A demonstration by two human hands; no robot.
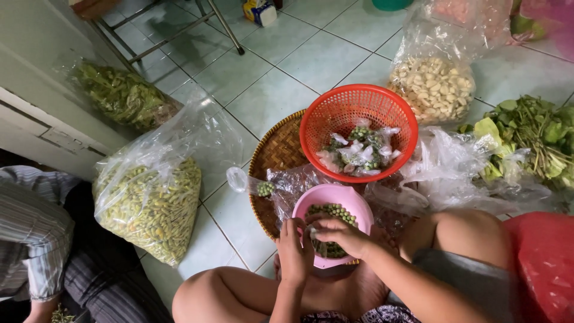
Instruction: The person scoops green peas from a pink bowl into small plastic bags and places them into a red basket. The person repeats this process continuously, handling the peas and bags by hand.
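Both hands are meeting over the pink bowl [332, 200] of small green berries: the left hand [294, 248] is curling at its rim, the right hand [341, 234] is pinching something tiny. Just beyond them an orange basket [359, 106] is holding little filled bags.

I take the red mesh basket [359, 128] in front of me as my mark. It holds small tied clear bags of green berries [357, 152] and sits partly on a round woven tray [276, 152]. Just behind it to the right stands a clear bag of peeled garlic cloves [431, 88]. Leafy greens [529, 134] lie further right. Well to its left a big bag of green chillies [152, 203] rests on the tiled floor [287, 66], and another bag of greens [122, 96] leans behind that.
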